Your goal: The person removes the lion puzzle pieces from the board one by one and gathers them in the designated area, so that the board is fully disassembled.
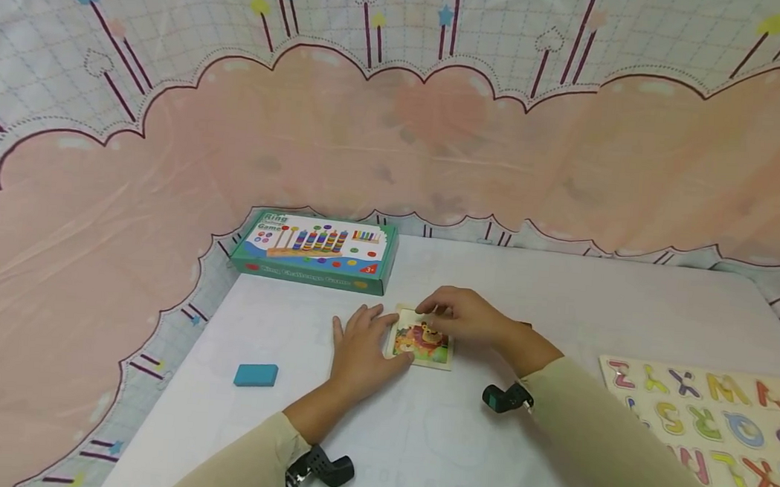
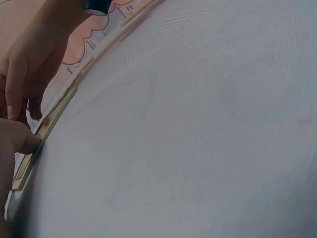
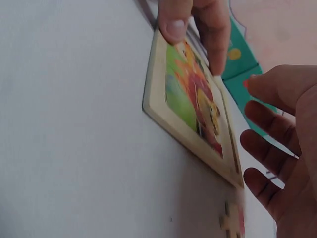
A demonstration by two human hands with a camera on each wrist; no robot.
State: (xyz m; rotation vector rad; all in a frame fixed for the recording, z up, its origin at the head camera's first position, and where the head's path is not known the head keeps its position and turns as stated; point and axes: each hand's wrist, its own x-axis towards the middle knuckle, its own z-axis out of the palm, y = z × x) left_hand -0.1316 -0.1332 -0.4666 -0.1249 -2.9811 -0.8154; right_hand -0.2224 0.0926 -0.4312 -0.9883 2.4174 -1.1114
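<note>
A small wooden jigsaw tray [image 1: 441, 365] with a lion picture lies flat on the white table. My left hand [image 1: 363, 353] rests at its left side, thumb and index finger spread along that edge. In the right wrist view, the left thumb [image 3: 176, 29] presses on the frame's corner. Over the tray's upper right my right hand [image 1: 469, 319] hovers with fingers bent loosely. Those fingers [image 3: 267, 153] show apart in the right wrist view, nothing visible between them. A loose jigsaw piece [image 3: 232, 218] lies beside the tray, largely hidden by the right forearm in the head view.
A green ring game box [image 1: 316, 252] stands at the back left. Left of my left hand lies a blue block [image 1: 255, 375]. A wooden alphabet board [image 1: 680, 440] with colourful letters is at the right, partly behind my right sleeve. A patterned peach cloth [image 1: 369, 145] hangs behind the table.
</note>
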